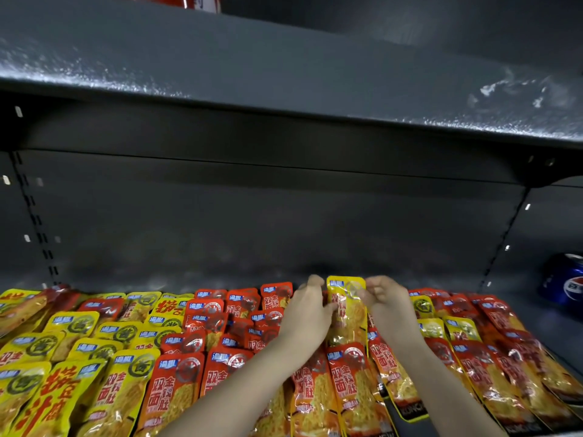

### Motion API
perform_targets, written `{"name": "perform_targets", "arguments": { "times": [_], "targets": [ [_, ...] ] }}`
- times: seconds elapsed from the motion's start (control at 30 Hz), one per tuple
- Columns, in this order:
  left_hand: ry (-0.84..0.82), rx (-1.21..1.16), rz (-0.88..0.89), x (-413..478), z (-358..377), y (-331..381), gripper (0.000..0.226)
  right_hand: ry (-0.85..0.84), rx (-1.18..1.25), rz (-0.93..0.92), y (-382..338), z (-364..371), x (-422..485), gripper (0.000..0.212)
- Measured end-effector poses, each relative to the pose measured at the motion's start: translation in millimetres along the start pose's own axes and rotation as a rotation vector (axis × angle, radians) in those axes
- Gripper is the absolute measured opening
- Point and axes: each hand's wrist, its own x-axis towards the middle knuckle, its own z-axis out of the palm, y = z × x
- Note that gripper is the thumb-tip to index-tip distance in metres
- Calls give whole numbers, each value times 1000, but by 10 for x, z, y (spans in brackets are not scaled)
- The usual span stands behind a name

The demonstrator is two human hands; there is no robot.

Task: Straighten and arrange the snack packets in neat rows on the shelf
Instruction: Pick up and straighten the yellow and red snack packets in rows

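Many flat snack packets cover the dark shelf (220,279): yellow packets (94,339) on the left, red packets (227,323) in the middle and red ones (492,351) at the right. One yellow packet (347,313) stands out among the red ones near the back. My left hand (307,313) grips its left edge. My right hand (386,302) pinches its upper right corner. Both forearms reach over the front rows and hide packets beneath them.
An upper shelf board (284,77) overhangs close above. A blue Pepsi can (564,279) stands at the far right beyond the upright. Slotted uprights (34,222) frame the bay. Bare shelf floor shows behind the packets.
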Motion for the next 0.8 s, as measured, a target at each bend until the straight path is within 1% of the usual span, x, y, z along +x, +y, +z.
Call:
{"name": "perform_targets", "arguments": {
  "times": [0.1, 0.2, 0.27, 0.37, 0.43, 0.53, 0.6, 0.7, 0.8],
  "targets": [
    [34, -46, 21, 14, -77, 50, 23, 34, 135, -80, -154, -23, -17, 9],
    [118, -139, 61, 39, -210, 92, 16, 49, 207, -160, -297, -3, -69, 7],
    [171, -192, 66, 39, -336, 89, 15, 57, 249, -178, -385, 22, -97, 10],
    [228, -246, 84, 3, -536, 24, 10, -9, 266, -177, -482, 123, -118, 20],
    [230, -316, 83, -62, -677, -23, 6, -72, 242, -175, -526, 240, -147, 26],
    [209, -382, 56, -166, -881, -144, 9, -151, 305, -157, -591, 460, -226, 46],
    [210, -387, 30, -249, -1011, -264, 15, -207, 338, -166, -639, 617, -294, 54],
    [192, -386, -1, -401, -1229, -498, 29, -297, 321, -195, -726, 893, -425, 54],
    [141, -309, -64, -567, -1511, -787, 43, -386, 275, -205, -815, 1207, -570, 52]
  ]
}}
